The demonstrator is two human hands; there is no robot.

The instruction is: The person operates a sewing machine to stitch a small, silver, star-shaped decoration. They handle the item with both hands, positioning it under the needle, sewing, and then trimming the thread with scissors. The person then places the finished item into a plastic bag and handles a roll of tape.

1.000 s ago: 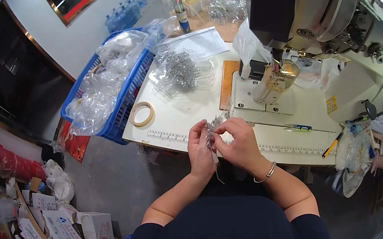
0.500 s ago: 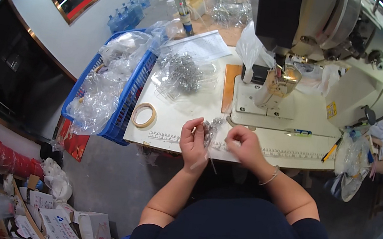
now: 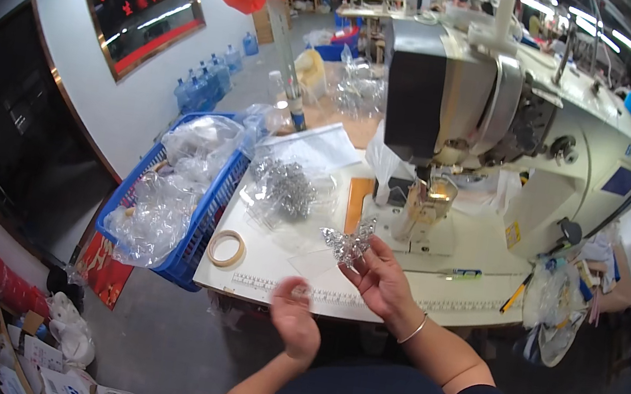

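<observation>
Nearest: a blurred left hand (image 3: 294, 321) by the edge of the table (image 3: 268, 247); impossible to tell whether spread or pinching. Beyond, above the table, pinched between thumb and fingers of the right hand (image 3: 385, 286): a silvery ornament (image 3: 345, 246), crinkled, glittering, wing-like, seemingly fanned into shape. Farther: a smooth tape roll (image 3: 241, 253), then a wiry, tangled heap (image 3: 290, 191), apparently still unworked; a blue lattice basket (image 3: 209, 222) of crumpled, glossy bags (image 3: 160, 211); a boxy machine (image 3: 460, 88).
</observation>
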